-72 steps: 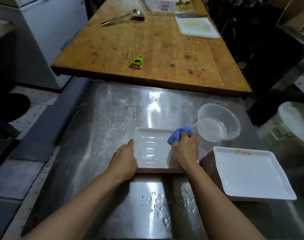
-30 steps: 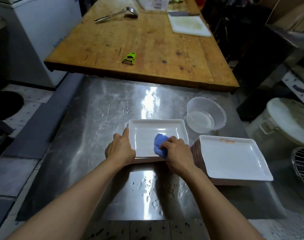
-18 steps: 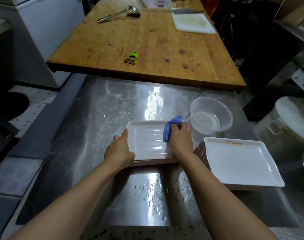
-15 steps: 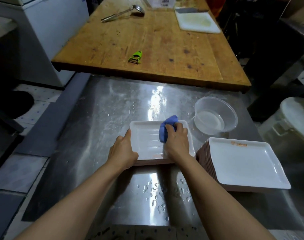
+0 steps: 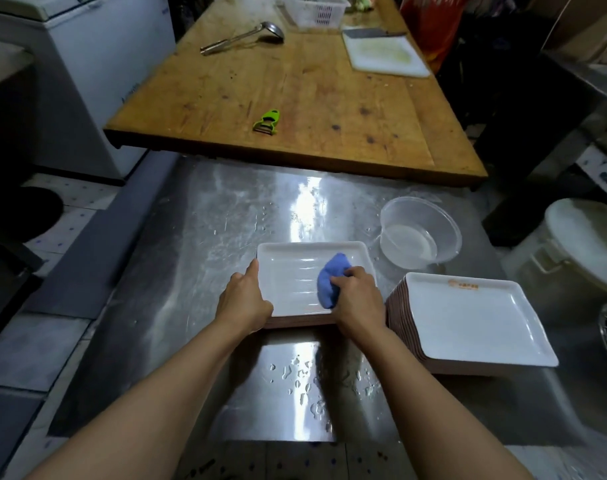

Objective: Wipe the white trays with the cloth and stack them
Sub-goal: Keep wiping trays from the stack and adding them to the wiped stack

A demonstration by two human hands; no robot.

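Note:
A white rectangular tray [image 5: 288, 271] lies on the wet steel counter [image 5: 198, 258], on top of a low brown-edged stack. My left hand [image 5: 243, 299] grips the tray's near left corner, thumb on the rim. My right hand [image 5: 355, 299] holds a bunched blue cloth [image 5: 331, 282] and presses it onto the right half of the tray. To the right sits a taller stack of white trays [image 5: 475, 323] with brown undersides, its top tray bearing a small orange mark.
A clear plastic bowl [image 5: 421, 233] with a little water stands behind the stacks. Beyond it runs a wooden table [image 5: 295, 91] with a green peeler [image 5: 268, 122], a ladle, a cutting board and a basket. A white lidded bucket [image 5: 579, 244] is at the right.
My right hand has slid the cloth from the tray's far edge down toward its near right part. My left hand keeps its hold on the left corner.

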